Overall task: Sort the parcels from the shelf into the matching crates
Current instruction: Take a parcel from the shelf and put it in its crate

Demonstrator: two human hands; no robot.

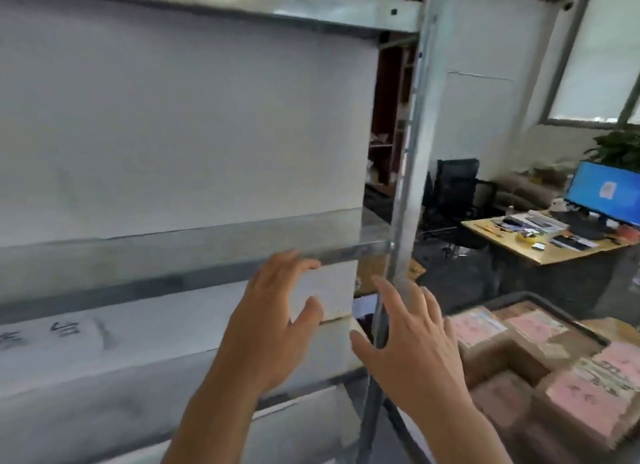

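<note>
Fingers (304, 266) of both hands are spread and hold nothing, reaching toward a small white parcel (325, 290) at the shelf's (207, 252) right end. It looks light and stiff; best gripped by its two side edges.

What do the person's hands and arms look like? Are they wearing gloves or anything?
No gloves. Both the left hand and the right hand are bare, and so are the forearms as far as the picture shows. No sleeves, rings, watch or bracelets can be seen. The picture is a bit blurry, so tiny details could be missed.
</note>
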